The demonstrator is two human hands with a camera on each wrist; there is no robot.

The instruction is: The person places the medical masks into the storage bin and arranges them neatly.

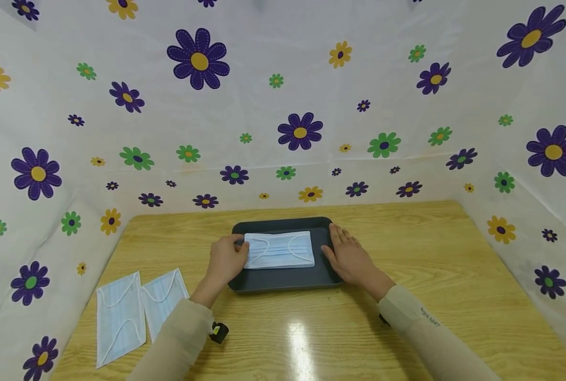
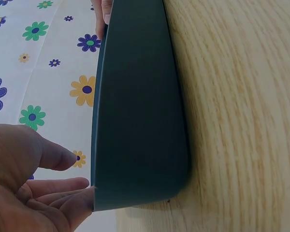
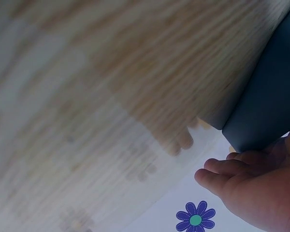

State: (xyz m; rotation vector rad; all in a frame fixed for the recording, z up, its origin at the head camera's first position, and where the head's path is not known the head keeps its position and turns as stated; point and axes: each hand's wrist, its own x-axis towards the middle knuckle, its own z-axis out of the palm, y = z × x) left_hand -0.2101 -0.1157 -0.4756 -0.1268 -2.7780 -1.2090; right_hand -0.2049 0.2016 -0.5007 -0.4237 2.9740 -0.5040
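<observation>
In the head view a pale blue pleated face mask [image 1: 279, 250] with white ear loops lies flat inside a dark tray [image 1: 283, 280]. My left hand [image 1: 228, 259] is at the tray's left rim, its thumb tip beside the mask's left edge. The left wrist view shows the left thumb [image 2: 58, 155] apart from the fingers, and fingertips right at the tray's rim. My right hand [image 1: 354, 259] rests along the right rim with fingers extended, the thumb reaching over the inside. In the right wrist view those straight fingers [image 3: 222, 176] lie against the tray's outer side.
Two more face masks, one at the far left [image 1: 121, 317] and one beside it [image 1: 161, 296], lie on the wooden table [image 1: 292, 323]. The left forearm partly covers the second. A white flower-print cloth [image 1: 245, 116] surrounds the table at the back and sides.
</observation>
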